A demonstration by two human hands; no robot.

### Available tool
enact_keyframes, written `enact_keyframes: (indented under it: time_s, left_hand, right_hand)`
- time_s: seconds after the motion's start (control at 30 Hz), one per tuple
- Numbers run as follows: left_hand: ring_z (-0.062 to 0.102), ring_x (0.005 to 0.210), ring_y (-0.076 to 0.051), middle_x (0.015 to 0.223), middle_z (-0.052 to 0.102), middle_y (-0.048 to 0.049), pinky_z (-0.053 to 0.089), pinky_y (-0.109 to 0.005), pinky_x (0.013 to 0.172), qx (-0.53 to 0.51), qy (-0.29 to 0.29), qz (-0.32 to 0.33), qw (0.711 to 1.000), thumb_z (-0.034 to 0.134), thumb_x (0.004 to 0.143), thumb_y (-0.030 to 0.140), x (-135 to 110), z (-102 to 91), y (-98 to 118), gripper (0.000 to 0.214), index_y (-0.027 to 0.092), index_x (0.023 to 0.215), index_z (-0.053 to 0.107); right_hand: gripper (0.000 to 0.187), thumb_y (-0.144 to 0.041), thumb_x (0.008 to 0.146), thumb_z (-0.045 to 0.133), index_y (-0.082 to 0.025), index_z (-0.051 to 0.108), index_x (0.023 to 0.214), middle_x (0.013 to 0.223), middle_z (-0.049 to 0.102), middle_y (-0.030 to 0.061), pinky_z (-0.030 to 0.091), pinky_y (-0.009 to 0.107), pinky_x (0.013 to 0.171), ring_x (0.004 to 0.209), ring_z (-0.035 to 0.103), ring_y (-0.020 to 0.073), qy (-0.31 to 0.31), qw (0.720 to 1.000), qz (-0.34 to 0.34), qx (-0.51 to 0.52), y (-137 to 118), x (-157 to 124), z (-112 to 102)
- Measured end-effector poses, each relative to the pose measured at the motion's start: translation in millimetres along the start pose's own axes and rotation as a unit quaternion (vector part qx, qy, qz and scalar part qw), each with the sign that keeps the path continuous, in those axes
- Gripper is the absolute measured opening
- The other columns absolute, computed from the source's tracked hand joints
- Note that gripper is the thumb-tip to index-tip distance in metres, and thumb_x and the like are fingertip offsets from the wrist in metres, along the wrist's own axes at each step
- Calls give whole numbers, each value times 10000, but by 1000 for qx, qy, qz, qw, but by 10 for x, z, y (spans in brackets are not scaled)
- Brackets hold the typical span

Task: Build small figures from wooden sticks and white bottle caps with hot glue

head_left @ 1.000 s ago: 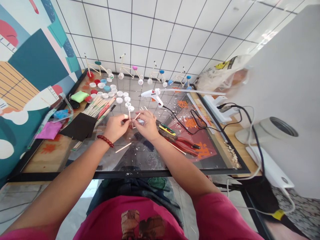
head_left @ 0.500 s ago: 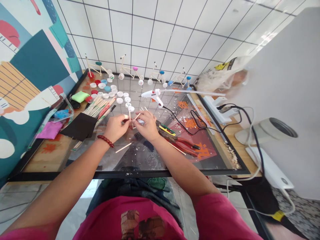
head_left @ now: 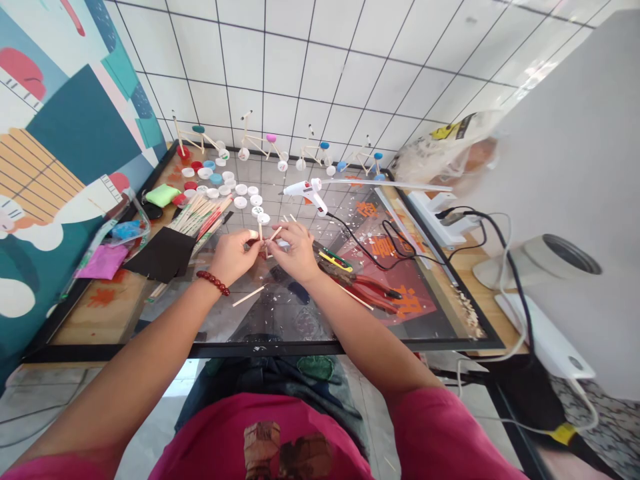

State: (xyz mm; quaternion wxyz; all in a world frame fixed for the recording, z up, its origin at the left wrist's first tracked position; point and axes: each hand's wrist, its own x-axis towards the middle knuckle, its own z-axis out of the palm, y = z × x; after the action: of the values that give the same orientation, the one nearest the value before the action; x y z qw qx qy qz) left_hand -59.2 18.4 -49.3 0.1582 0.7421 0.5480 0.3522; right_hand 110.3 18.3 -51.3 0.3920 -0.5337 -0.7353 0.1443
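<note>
My left hand [head_left: 235, 255] is closed in a pinch on a short wooden stick [head_left: 261, 231] that points away from me. Close beside it, my right hand [head_left: 296, 253] pinches another wooden stick [head_left: 276, 233], set at a slant. The fingertips nearly meet, and the sticks' near ends come together there; whether they are joined is hidden by the fingers. Just beyond lie white bottle caps [head_left: 263, 219]. A white glue gun [head_left: 306, 191] rests past my right hand. One loose stick [head_left: 249, 296] lies on the glass nearer to me.
Bicycle-like stick models with cap wheels [head_left: 260, 140] stand along the back edge. At left are a bundle of sticks [head_left: 197, 212], black sheets [head_left: 161, 255] and a green packet [head_left: 161, 195]. Red-handled pliers [head_left: 370, 287] and a yellow cutter [head_left: 335, 260] lie right, near a black cord [head_left: 360, 257].
Both hands keep the same pinch on the sticks, practically still. The whole view has shifted very slightly; nothing has been picked up or let go.
</note>
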Motion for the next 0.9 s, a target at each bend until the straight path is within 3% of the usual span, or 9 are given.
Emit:
enact_keyframes:
  time_s: [0.9]
  left_hand:
    - [712,808,-221,865,788,-48,507,-298,733,11,4,-4,1000,591,825,314,-6,3,7,185,217,856,745]
  right_hand:
    - [36,-234,819,721,-242,712,785,1158,720,29,340,452,992,1165,571,265,7,1000,-9,-3,16,-10,19]
